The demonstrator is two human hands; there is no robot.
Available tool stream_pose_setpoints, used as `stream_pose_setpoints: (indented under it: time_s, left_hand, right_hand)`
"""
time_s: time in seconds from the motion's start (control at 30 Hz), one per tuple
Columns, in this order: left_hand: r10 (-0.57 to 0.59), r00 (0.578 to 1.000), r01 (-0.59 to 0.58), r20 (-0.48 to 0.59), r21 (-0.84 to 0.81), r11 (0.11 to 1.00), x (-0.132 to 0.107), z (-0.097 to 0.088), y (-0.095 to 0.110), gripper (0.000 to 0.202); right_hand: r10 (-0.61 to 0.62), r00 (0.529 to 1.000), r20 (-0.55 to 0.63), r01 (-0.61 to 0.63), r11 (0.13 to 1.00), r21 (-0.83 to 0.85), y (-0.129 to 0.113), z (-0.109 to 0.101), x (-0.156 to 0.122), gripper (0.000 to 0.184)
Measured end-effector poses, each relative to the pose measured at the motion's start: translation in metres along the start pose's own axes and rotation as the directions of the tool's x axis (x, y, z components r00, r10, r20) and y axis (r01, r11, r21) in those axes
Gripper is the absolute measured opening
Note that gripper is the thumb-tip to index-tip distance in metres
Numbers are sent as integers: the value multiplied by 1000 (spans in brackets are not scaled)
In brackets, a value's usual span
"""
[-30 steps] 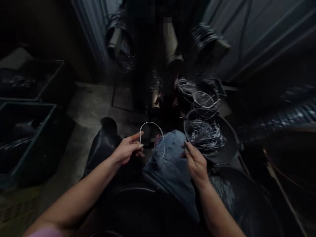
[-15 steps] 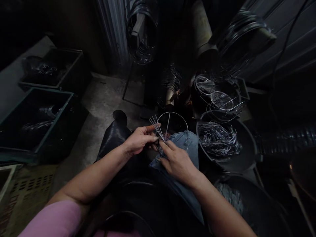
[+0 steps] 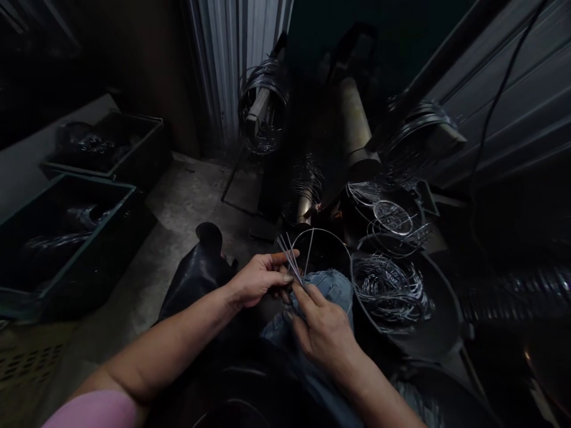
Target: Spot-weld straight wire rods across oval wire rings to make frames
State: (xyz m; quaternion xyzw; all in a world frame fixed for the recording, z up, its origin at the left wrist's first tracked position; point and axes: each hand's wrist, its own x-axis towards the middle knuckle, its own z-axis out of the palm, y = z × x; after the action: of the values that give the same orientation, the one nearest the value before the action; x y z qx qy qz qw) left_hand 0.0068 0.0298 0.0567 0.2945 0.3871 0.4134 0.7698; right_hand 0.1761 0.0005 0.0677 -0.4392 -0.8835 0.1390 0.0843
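Several thin metal wires (image 3: 289, 259) fan upward between my hands, in front of my right knee. My left hand (image 3: 261, 280) closes on them from the left, thumb and fingers around their middle. At their lower end my right hand (image 3: 325, 326) pinches them, its fingers pressed together. Behind the wires a large wire ring (image 3: 331, 233) with a straight wire across it stands over the denim-covered knee (image 3: 331, 285). How the ring and the loose wires meet is hidden by my fingers.
On the right stands a round basin (image 3: 446, 309) with a heap of bent wire (image 3: 390, 288); wire rings (image 3: 392, 217) lie behind it. Wire coils (image 3: 264, 107) hang on posts ahead. Dark green crates (image 3: 100, 220) stand left, and a yellow perforated crate (image 3: 35, 356) sits lower left.
My view has tipped upward, so hands and wires appear lower in the picture. Both hands keep their grip on the wires, with little change between them.
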Motion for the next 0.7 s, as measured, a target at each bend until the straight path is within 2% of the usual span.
stream_pose_setpoints:
  time_s: [0.27, 0.57, 0.7]
  left_hand:
    - [-16, 1000, 17, 25, -30, 999, 9, 1, 4, 57]
    - [76, 995, -72, 68, -62, 995, 24, 2, 9, 55]
    - [68, 995, -62, 74, -73, 995, 28, 4, 15, 57]
  right_hand:
    - [-1, 998, 64, 4, 999, -46, 6, -7, 6, 50]
    - [5, 999, 43, 0, 994, -107, 13, -19, 19, 49]
    - [11, 998, 59, -4, 994, -113, 15, -27, 24, 48]
